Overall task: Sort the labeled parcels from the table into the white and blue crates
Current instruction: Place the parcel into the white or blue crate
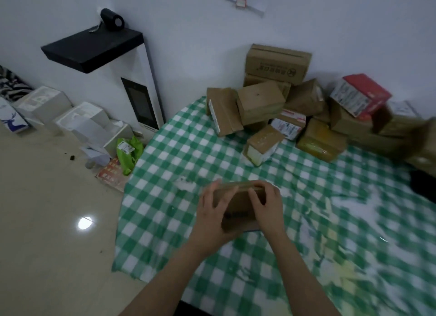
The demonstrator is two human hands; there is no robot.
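Brown parcel [237,207], dark print illegibly blurred.

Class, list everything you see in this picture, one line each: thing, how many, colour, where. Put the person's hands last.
held parcel: one, brown cardboard, over the table's near part, between both hands
parcel pile: many, mostly brown cardboard, table's far side by the wall; right end blurred
red-and-white box: one, atop the pile, right
tablecloth: one, green-and-white check, covering the table
tall unit: one, white with black top, against the wall left of the table
black roll: one, on the unit's top
white boxes: at least two, floor, left
green bag: one, floor beside the table edge
left hand: one, grips the parcel's left side
right hand: one, grips its right side
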